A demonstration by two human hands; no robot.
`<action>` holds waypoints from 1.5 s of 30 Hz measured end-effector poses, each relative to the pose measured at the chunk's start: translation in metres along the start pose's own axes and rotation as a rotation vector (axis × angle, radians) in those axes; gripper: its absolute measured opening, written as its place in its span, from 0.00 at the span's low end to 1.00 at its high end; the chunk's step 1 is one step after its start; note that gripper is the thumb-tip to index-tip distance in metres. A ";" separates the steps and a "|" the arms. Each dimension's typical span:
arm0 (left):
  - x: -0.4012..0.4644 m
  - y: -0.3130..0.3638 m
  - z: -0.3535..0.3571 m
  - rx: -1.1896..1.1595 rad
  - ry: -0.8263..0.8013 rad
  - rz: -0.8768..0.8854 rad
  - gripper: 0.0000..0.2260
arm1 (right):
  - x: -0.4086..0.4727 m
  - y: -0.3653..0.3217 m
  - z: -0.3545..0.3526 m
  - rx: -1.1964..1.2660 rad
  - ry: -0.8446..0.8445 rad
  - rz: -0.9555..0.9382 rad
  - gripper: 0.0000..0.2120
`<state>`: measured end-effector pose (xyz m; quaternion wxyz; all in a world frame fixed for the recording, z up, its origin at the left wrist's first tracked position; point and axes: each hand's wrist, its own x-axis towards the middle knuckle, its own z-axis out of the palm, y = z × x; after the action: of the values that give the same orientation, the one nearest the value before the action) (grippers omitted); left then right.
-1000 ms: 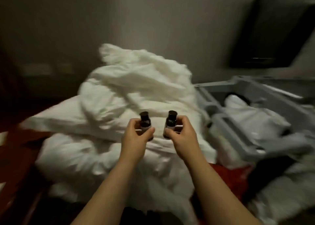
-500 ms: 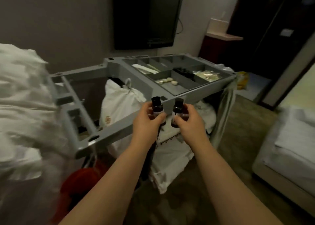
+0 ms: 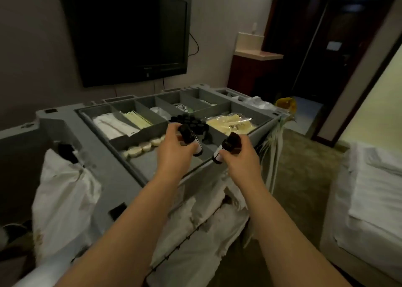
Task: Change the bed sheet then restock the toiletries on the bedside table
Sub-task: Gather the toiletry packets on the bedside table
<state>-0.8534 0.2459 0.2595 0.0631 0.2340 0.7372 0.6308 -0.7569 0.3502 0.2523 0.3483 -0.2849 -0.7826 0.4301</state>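
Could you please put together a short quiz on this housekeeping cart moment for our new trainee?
1. True or false: each hand holds one small dark bottle.
2. What lies in the tray compartment just left of the left hand? A) round pale soaps B) keys C) cups
3. Fill in: beyond the left hand, a cluster of dark bottles stands in the cart's top ____.

Key:
1. True: the left hand grips one bottle, the right hand another bottle.
2. A, the soaps.
3. tray.
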 end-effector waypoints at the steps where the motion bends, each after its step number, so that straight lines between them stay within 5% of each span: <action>1: 0.016 -0.001 0.009 0.024 0.001 -0.002 0.19 | 0.021 0.006 0.001 0.001 0.001 0.002 0.16; 5: 0.075 -0.019 0.038 0.168 0.023 -0.017 0.19 | 0.097 0.033 0.016 -0.045 -0.096 -0.038 0.20; 11: 0.130 -0.041 0.092 0.494 0.101 -0.046 0.15 | 0.198 0.082 0.043 -0.414 -0.507 -0.205 0.16; 17: 0.148 -0.048 0.133 0.717 0.187 -0.149 0.19 | 0.250 0.093 0.052 -0.597 -0.776 -0.442 0.17; 21: 0.155 -0.051 0.144 0.896 0.166 -0.194 0.13 | 0.267 0.103 0.060 -0.649 -0.924 -0.604 0.16; 31: 0.164 -0.056 0.166 1.078 0.199 -0.260 0.14 | 0.282 0.110 0.067 -0.565 -0.856 -0.630 0.23; 39: 0.166 -0.055 0.174 0.959 0.261 -0.451 0.20 | 0.280 0.114 0.068 -0.573 -0.868 -0.599 0.29; 45: 0.157 -0.048 0.168 1.054 0.208 -0.374 0.15 | 0.275 0.111 0.060 -0.538 -0.906 -0.537 0.31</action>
<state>-0.9395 0.4598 0.2126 -0.0243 0.0360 0.9835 0.1756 -0.9511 0.5785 0.2147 -0.0086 0.0569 -0.9797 0.1921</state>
